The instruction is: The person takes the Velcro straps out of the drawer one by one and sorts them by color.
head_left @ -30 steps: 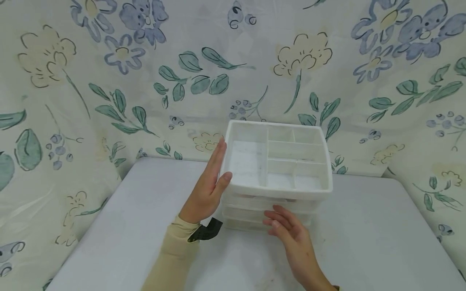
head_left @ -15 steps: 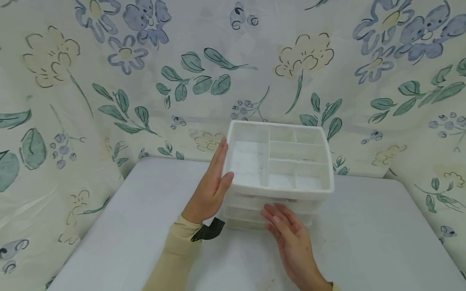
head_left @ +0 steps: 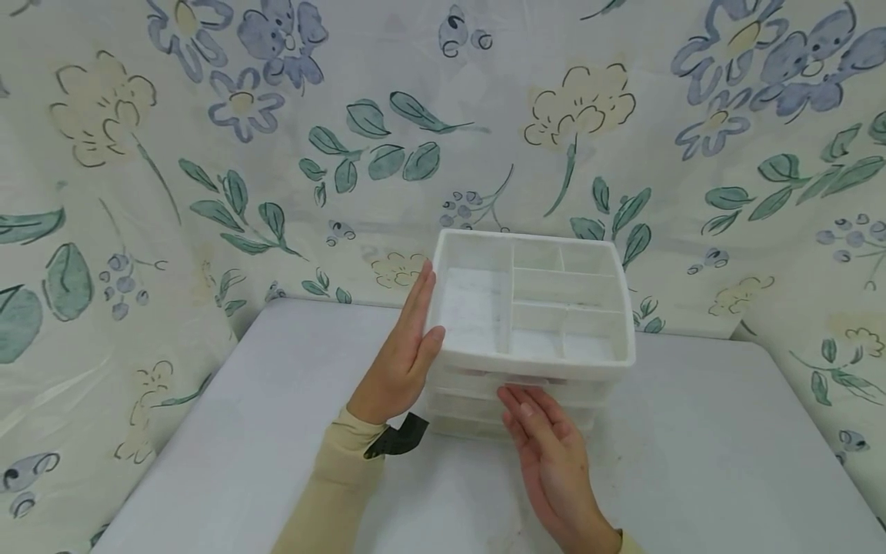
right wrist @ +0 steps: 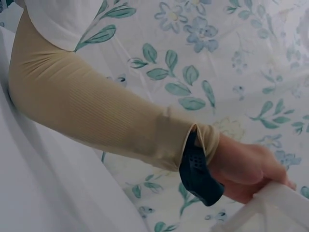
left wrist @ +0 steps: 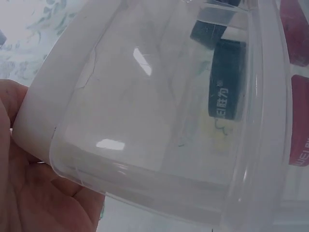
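Touching with left hand: left side of drawer unit, laying fingers straight.
Right hand: resting nearly straight, close-set fingers at upper drawer handle.
Drawer unit: standing on white table.

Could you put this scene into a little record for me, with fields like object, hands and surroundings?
Object: white organizer with clear-fronted drawers
Top: one large compartment at left, smaller ones at right
Left hand: resting against the organizer's left side, fingers straight
Right hand: at the drawers' front, fingertips near the top one; exact contact unclear
Seen through clear plastic: dark item with white lettering, red item
Surface: white table
Backdrop: floral sheet
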`<state>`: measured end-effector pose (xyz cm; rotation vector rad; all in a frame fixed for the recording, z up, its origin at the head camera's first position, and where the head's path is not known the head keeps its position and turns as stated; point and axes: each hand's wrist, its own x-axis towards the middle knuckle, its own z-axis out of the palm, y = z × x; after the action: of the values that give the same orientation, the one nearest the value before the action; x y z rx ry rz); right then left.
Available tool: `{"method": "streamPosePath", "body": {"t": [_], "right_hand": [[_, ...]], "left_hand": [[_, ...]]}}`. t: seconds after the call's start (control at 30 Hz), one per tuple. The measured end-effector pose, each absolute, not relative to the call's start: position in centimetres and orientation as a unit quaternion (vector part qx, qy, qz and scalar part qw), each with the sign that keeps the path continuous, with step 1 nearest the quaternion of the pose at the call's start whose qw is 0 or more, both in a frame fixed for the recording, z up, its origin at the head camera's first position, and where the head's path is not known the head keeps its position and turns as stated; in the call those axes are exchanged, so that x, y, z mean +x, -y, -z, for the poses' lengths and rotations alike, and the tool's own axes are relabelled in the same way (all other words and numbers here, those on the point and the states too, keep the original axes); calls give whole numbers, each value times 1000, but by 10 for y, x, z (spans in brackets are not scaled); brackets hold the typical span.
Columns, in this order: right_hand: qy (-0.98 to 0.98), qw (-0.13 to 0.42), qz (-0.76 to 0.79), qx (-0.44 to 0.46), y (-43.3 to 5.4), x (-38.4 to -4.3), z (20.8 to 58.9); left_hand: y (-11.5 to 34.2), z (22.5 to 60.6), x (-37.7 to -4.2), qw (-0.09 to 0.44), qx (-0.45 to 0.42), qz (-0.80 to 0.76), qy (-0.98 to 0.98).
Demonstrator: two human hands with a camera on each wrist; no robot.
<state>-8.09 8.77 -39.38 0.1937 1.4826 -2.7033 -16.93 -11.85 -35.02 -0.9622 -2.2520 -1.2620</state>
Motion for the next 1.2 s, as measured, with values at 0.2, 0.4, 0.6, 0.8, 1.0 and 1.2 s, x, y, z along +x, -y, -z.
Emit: {"method": "streamPosePath", "body": {"t": [0.2, 0.4, 0.6, 0.8, 1.0, 1.2], "right_hand": [[-473, 20, 879, 58, -85, -81, 394], [-485, 11, 873, 56, -83, -80, 396], [-492, 15, 869, 53, -84, -75, 398], [-500, 19, 865, 50, -87, -70, 399], [-503, 18, 863, 37, -88, -64, 399], [-500, 15, 865, 43, -87, -59, 399]], "left_hand": [[118, 351, -171, 188, -342, 447, 805], [121, 349, -171, 178, -341, 432, 816], [125, 347, -170, 174, -345, 423, 820], [126, 346, -171, 167, -344, 421, 822], [129, 344, -171, 157, -350, 418, 824], [131, 344, -171, 147, -354, 420, 823]]}}
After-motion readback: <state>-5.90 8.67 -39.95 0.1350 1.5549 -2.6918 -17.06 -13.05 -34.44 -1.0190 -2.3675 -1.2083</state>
